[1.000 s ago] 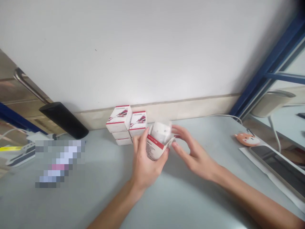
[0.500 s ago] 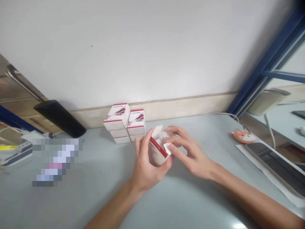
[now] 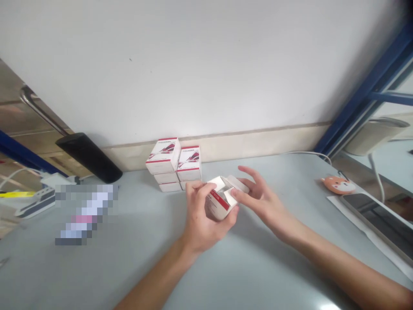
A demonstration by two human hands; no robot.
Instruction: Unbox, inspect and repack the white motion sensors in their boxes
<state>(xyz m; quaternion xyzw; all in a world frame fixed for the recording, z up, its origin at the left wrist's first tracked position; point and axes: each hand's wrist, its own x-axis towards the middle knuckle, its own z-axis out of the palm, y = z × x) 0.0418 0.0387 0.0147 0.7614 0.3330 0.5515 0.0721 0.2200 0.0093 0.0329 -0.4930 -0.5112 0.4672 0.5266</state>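
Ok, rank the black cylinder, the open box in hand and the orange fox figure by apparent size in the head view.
1. black cylinder
2. open box, nearer the camera, so its rank is unsure
3. orange fox figure, clearly smallest

Tally: one left hand (image 3: 200, 219), one right hand (image 3: 261, 200), one open box (image 3: 219, 203), at least five closed boxes (image 3: 163, 156) in two stacks, one black handle (image 3: 88, 157), one fox charm (image 3: 338, 185), one tablet (image 3: 377, 219).

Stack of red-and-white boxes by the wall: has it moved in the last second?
No. The stack sits against the baseboard with the same gap to the black cylinder as before; only the camera shifted.
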